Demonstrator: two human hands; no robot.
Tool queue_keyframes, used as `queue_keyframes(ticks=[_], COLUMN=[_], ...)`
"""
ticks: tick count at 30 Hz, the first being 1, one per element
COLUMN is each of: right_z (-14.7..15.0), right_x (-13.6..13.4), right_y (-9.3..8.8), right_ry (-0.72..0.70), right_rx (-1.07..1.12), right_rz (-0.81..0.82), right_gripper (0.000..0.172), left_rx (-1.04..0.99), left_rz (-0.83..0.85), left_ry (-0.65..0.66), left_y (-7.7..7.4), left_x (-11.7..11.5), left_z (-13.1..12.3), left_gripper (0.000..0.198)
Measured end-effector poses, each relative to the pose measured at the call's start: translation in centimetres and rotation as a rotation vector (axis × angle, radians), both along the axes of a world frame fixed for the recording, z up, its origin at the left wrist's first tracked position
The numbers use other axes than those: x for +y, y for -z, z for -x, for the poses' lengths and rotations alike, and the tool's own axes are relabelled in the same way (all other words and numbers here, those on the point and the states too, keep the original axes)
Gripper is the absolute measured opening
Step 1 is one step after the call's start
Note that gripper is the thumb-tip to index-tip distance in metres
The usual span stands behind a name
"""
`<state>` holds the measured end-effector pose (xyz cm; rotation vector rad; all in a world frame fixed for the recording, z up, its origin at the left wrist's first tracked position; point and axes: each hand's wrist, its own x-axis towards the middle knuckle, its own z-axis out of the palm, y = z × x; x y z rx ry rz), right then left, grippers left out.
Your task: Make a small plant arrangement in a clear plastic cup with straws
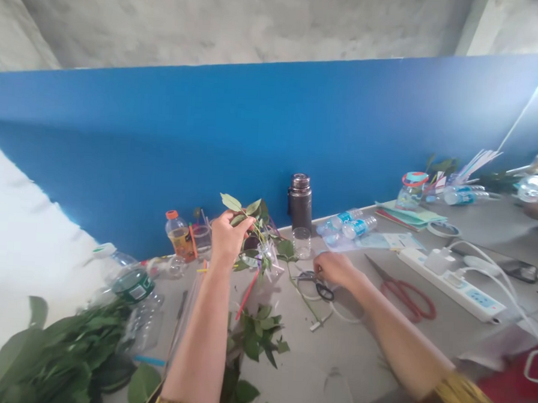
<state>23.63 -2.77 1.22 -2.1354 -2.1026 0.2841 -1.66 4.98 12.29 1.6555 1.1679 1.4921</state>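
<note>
Left-hand fingers [243, 222] pinch thin stems of leafy sprig [261, 243], held up just left of dark thermos flask [300, 202]. Sprig light, soft, leaves fragile; hold by stem. Right hand [333, 268] fingers bunched at black-handled scissors [322, 290] below flask; grip unclear.
</note>
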Motion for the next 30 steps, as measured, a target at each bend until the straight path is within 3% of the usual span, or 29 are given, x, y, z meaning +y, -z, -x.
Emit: queue_keyframes(ticks=[5,11,22,26,30], right_z=[-0.1,-1.3,-1.8,-3.3,-4.5], right_x=[-0.6,-0.7,-1.6,-1.7,-1.7], right_y=[0.3,0.1,-0.3,-0.3,0.2], right_ry=[-0.03,0.004,-0.033,-0.012,-0.117], right_rx=[-0.073,0.046,0.169,0.206,0.282], right_rz=[-0.064,-0.11,-0.02,0.009,0.038], right_gripper=[0.025,0.025,0.024,0.033,0.062], left_rx=[-0.016,-0.029,-0.073,-0.088,-0.098], left_rz=[0.01,0.0,0.013,0.0,0.013], left_ry=[-0.013,-0.014,0.006,0.014,0.014], left_y=[0.1,0.4,0.3,0.3,0.2], left_x=[0.1,0.2,-0.2,-0.2,-0.2], left_z=[0.2,0.1,-0.5,-0.6,-0.7], left_gripper=[0.037,0.04,0.038,0.036,0.036])
